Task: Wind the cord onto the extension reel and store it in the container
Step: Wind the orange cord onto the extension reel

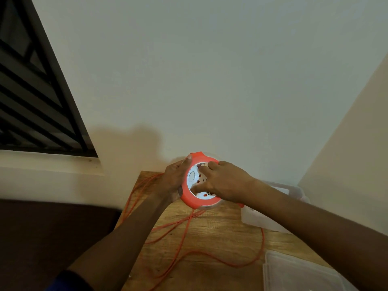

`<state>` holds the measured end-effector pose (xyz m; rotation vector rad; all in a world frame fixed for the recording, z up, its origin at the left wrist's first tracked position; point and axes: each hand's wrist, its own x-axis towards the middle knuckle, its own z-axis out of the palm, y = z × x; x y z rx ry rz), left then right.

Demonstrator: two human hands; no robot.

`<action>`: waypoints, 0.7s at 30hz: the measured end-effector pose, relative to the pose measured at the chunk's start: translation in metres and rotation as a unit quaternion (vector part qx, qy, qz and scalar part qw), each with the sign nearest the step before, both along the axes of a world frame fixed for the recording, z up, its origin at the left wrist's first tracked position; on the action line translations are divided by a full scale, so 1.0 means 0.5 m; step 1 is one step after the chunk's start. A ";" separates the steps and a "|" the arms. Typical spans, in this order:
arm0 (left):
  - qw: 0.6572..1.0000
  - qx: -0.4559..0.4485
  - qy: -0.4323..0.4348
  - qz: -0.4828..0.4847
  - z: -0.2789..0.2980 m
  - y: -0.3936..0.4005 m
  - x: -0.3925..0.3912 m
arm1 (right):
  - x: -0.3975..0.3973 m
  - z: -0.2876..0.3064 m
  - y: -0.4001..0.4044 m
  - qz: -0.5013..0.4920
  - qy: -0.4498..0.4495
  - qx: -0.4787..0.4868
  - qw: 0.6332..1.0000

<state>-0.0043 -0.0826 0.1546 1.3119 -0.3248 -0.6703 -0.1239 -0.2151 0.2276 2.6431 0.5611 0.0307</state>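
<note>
A round orange extension reel (190, 198) with a white socket face is held up above a wooden table (212, 232). My left hand (175, 181) grips its left rim. My right hand (224, 181) lies over the white face, fingers bent onto the inner disc near the top. A long orange cord (182, 238) hangs from the reel's underside and lies in loose loops across the table, with part trailing off the left edge. A clear plastic container (270, 217) stands on the table to the right, partly hidden by my right forearm.
A clear plastic lid (298, 274) lies at the table's near right corner. A pale wall rises right behind the table. A dark barred window (35, 91) is at the left, with a dark surface (42, 238) below it.
</note>
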 end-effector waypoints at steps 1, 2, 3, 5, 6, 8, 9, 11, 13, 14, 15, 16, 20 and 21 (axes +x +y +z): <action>1.000 -0.001 0.001 0.000 -0.002 -0.001 0.001 | 0.002 0.001 0.001 -0.001 0.000 -0.006 1.000; 1.000 -0.002 0.002 -0.001 -0.002 -0.002 0.001 | 0.005 0.002 0.002 -0.005 -0.001 -0.013 1.000; 1.000 -0.004 0.001 -0.003 -0.003 -0.003 0.002 | 0.009 0.002 0.003 -0.008 -0.003 -0.022 1.000; 1.000 -0.001 -0.003 -0.007 -0.002 -0.003 0.004 | 0.015 0.002 0.006 -0.009 -0.004 -0.043 0.999; 1.000 0.001 -0.005 -0.008 -0.002 -0.003 0.005 | 0.016 0.001 0.006 -0.004 -0.007 -0.053 0.999; 1.000 0.004 -0.010 -0.011 -0.005 -0.003 0.010 | 0.015 -0.002 0.003 0.006 -0.022 -0.067 0.997; 1.000 0.005 -0.015 -0.014 -0.006 -0.003 0.012 | 0.015 -0.006 0.002 0.004 -0.029 -0.067 0.997; 0.999 0.008 -0.027 -0.024 -0.009 -0.005 0.017 | 0.017 -0.021 0.000 -0.016 -0.037 -0.057 0.998; 0.999 0.011 -0.033 -0.031 -0.012 -0.006 0.019 | 0.021 -0.042 -0.001 -0.041 -0.038 -0.045 0.997; 0.999 0.012 -0.032 -0.031 -0.014 -0.007 0.019 | 0.021 -0.049 -0.002 -0.052 -0.039 -0.036 0.997; 0.999 0.011 -0.029 -0.029 -0.016 -0.007 0.018 | 0.020 -0.055 -0.001 -0.062 -0.042 -0.023 0.997; 0.999 0.008 -0.025 -0.022 -0.018 -0.007 0.018 | 0.019 -0.059 -0.001 -0.076 -0.049 -0.003 0.996; 1.000 -0.012 -0.019 0.013 -0.019 -0.015 0.014 | 0.022 -0.073 0.007 -0.154 -0.114 0.109 0.975; 0.999 -0.014 -0.025 0.020 -0.019 -0.018 0.013 | 0.024 -0.078 0.010 -0.177 -0.131 0.131 0.967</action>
